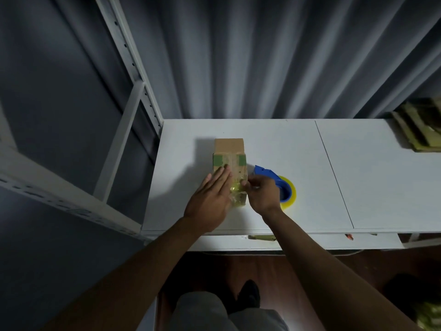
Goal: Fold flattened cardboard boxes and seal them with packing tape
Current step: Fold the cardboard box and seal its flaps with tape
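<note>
White table point(274, 139) stands against grey pleated curtain point(250, 56), white perforated metal shelving frame point(133, 91) at left, dark wood floor point(250, 266) below, grey trouser leg point(202, 311) and black shoe point(249, 292) visible.

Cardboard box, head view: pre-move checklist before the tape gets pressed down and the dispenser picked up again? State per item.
1. Cardboard box folded and resting on the white table: ok.
2. Left hand lies flat on the box top, fingers straight, steadying it: ok.
3. Right hand pinches the loose tape end at the box's near edge: ok.
4. Tape smooth on the box: not ok, it looks crumpled near the pinch.
5. Tape dispenser lies on the table just right of the box, close to the right hand: ok.
6. Tape cut free from the roll: cannot tell, the right hand hides that stretch.
</note>
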